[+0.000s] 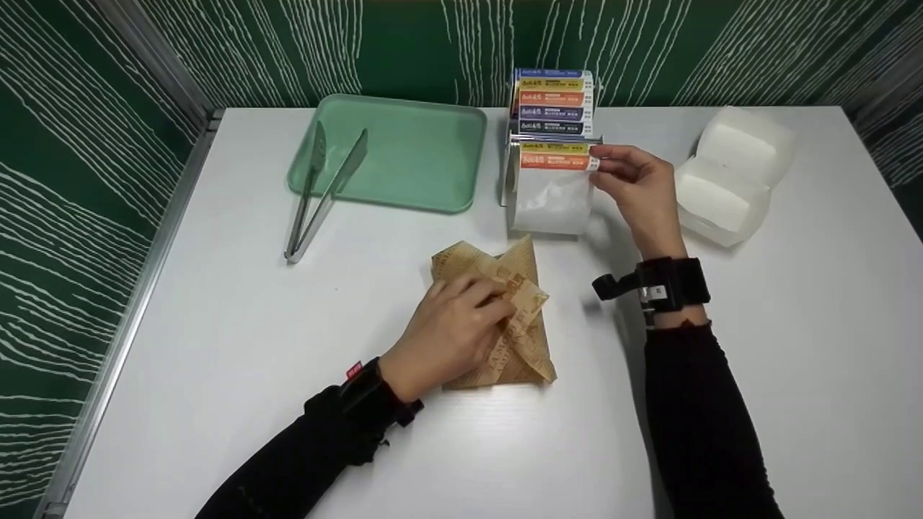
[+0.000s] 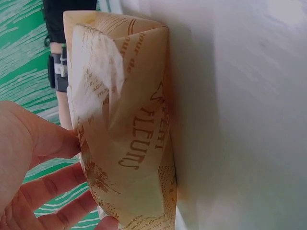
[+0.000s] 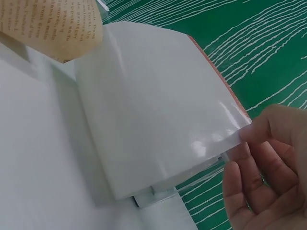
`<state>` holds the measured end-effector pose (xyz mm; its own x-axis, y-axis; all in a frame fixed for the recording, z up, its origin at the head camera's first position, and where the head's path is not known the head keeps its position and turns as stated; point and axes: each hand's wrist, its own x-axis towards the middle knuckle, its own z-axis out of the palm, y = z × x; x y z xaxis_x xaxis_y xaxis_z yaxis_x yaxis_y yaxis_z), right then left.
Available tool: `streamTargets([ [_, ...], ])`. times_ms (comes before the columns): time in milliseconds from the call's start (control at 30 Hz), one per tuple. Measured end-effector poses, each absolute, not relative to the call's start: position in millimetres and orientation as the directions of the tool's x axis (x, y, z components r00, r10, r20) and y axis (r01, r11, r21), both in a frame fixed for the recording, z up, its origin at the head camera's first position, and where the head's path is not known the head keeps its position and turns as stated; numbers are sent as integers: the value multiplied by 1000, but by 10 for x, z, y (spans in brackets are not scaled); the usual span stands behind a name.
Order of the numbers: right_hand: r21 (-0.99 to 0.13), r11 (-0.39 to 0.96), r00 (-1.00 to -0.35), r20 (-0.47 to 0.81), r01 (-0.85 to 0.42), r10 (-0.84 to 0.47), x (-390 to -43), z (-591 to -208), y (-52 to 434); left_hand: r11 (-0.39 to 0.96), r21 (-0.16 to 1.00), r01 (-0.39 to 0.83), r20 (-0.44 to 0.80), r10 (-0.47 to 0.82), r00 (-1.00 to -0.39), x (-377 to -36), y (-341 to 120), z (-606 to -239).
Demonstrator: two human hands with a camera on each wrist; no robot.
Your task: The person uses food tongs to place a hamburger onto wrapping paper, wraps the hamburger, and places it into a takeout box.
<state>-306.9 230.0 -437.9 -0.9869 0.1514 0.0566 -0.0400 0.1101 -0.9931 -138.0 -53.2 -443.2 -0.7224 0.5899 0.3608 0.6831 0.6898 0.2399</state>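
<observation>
On the table lies a packet wrapped in brown printed paper [image 1: 530,335], its folds crossing on top. My left hand [image 1: 461,328] rests on it, and in the left wrist view its spread fingers [image 2: 57,184] press against the paper's upper face. Whatever is inside the wrap is hidden. Beyond the packet, a wire-framed dispenser holds a roll of labels [image 1: 551,112] printed with coloured bands. At the right edge of the roll's hanging white label strip [image 1: 551,202], my right hand [image 1: 634,180] pinches the corner by the orange band between thumb and forefinger.
At the back left stands a green tray [image 1: 411,155], with metal tongs [image 1: 317,202] leaning over its near-left rim. An opened white clamshell box [image 1: 728,176] lies to the right of my right hand. A patterned green wall [image 1: 404,43] bounds the table's far edge.
</observation>
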Motion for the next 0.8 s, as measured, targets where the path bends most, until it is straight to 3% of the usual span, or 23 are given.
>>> streamTargets([
  [300,-986,150,-984,92,-69,150,-3061,-4373,2327,691,240,682,353,593,-724,-1380,-538,-4436],
  [800,-990,106,-987,104,-91,123,-3068,-4397,2356,691,246,680,332,599,-729,-1382,-543,-4424],
])
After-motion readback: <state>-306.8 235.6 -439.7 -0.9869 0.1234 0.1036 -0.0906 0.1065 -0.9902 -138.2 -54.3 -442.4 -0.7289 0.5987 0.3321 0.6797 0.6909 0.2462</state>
